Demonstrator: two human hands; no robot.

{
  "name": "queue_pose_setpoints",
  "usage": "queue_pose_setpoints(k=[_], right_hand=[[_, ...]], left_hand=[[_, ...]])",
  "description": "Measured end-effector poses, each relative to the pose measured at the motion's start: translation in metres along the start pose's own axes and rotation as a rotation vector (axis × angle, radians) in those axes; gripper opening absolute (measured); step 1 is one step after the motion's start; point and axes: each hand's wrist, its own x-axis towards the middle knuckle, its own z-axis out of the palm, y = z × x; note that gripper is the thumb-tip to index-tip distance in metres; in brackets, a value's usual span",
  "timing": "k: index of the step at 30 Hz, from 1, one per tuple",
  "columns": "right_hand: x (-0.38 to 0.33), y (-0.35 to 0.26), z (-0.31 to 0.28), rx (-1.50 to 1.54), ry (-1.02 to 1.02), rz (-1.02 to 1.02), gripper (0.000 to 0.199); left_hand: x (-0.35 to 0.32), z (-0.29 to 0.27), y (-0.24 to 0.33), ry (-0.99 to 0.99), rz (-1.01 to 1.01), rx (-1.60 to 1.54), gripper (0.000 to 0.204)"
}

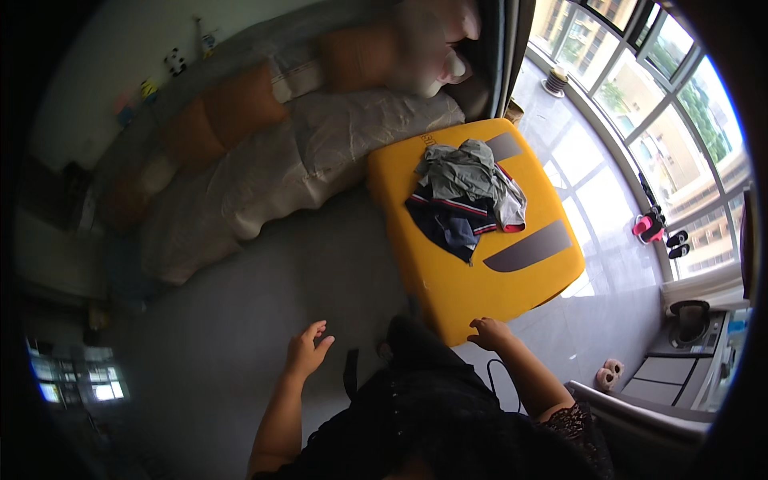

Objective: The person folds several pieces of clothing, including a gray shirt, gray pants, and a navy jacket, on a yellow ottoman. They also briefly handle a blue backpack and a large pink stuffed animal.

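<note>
While my left hand [308,348] hangs over the grey floor [240,336] with fingers loosely spread and nothing in it, my right hand [490,332] rests at the near corner of the yellow table [472,288], fingers curled, probably touching its edge. Crumpled clothes [464,196] lie heaped on the tabletop, well apart from both hands.

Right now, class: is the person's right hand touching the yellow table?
Touching. The head view shows the right hand resting its fingertips on the near edge of the yellow table, with no gap visible.
</note>
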Motion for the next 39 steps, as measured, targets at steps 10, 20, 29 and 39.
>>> queue_pose_setpoints(k=[10,20,29,39], right_hand=[[0.348,0.041,-0.112,1.262,0.295,0.145,0.058],[0.588,0.065,-0.291,1.054,0.789,1.671,0.091],[0.472,-0.013,-0.316,2.254,1.152,0.273,0.037],[0.289,-0.263,-0.382,1.672,0.657,-0.228,0.032]], left_hand=[[0.302,-0.036,0.012,-0.222,0.181,0.11,0.038],[0.522,-0.017,-0.021,-0.61,-0.096,0.043,0.036],[0.675,0.005,-0.02,-0.894,0.008,-0.119,0.031],[0.687,0.031,0.178,-1.972,-0.878,-1.225,0.096]])
